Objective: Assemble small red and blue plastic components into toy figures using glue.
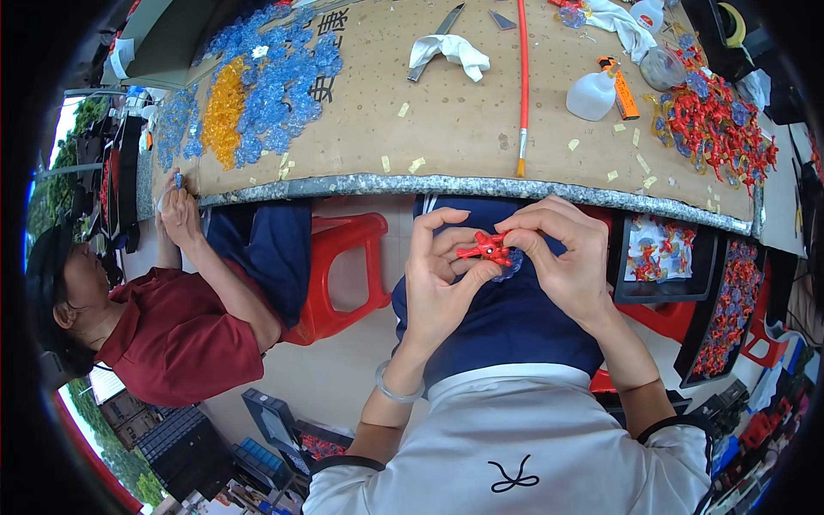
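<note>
Above my lap, a small glossy red plastic figure (489,249) with a dark eye-like spot sits between my two hands. My left hand (433,279) grips it between thumb and fingers, with the index finger raised and curved. From the other side, my right hand (562,253) pinches the figure's right end with thumb and index finger. A clear blue plastic piece (513,264) shows just under the figure; whether it is joined to it I cannot tell. Both hands are just in front of the table edge (481,184).
Blue pieces (279,112) and yellow pieces (225,112) are heaped on the table's left. A red pile (721,120), white bottle (590,94), red-handled brush (524,86) and cloth (451,53) lie further right. Trays (665,290) stand at my right. A co-worker (180,335) sits left, beside a red stool (343,275).
</note>
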`<state>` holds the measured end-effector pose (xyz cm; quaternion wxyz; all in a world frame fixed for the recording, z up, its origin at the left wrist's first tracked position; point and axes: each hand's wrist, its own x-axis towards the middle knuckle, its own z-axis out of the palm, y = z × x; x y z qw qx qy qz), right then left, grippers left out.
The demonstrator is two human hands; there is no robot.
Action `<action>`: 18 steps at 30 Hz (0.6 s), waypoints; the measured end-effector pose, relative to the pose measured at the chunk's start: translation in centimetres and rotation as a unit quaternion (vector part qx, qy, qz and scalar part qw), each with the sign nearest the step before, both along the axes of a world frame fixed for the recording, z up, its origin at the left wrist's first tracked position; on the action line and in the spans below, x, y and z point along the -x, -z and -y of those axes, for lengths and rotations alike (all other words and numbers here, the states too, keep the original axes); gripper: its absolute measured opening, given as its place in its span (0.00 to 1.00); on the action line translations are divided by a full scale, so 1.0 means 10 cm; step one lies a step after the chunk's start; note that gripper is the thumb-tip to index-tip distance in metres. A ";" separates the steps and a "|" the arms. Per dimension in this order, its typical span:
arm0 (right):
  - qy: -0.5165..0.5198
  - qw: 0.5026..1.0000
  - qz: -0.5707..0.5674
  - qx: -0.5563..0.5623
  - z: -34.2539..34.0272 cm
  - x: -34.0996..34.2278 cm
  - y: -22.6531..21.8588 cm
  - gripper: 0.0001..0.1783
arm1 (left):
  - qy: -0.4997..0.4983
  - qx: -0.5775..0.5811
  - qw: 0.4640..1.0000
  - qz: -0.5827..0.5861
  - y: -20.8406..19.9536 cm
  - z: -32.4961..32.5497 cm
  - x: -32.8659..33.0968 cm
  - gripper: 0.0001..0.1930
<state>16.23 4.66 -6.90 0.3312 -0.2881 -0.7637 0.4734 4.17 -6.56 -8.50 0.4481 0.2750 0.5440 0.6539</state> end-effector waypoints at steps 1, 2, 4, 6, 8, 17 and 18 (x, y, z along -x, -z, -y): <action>-0.002 1.000 -0.002 -0.010 0.01 0.00 -0.01 0.04 | -0.002 0.008 1.000 0.004 -0.02 0.00 0.00 0.26; -0.003 1.000 -0.003 -0.021 0.02 0.01 -0.03 0.04 | -0.004 0.015 1.000 0.008 -0.04 0.01 -0.01 0.26; -0.002 0.999 -0.006 -0.034 0.04 0.01 -0.06 0.04 | -0.007 0.023 1.000 -0.006 -0.05 0.02 -0.03 0.26; -0.003 0.999 -0.008 -0.036 0.05 0.01 -0.08 0.04 | -0.008 0.024 0.999 -0.041 -0.04 0.03 -0.04 0.26; -0.006 1.000 -0.014 -0.026 0.05 0.01 -0.09 0.04 | -0.017 -0.007 1.000 -0.017 -0.04 0.03 -0.05 0.26; 0.011 0.938 -0.116 0.326 0.10 0.12 0.04 0.05 | -0.007 -0.038 0.996 0.079 -0.04 0.07 -0.07 0.18; 0.006 0.936 -0.112 0.334 0.09 0.13 0.04 0.05 | -0.007 -0.040 0.996 0.074 -0.02 0.08 -0.07 0.17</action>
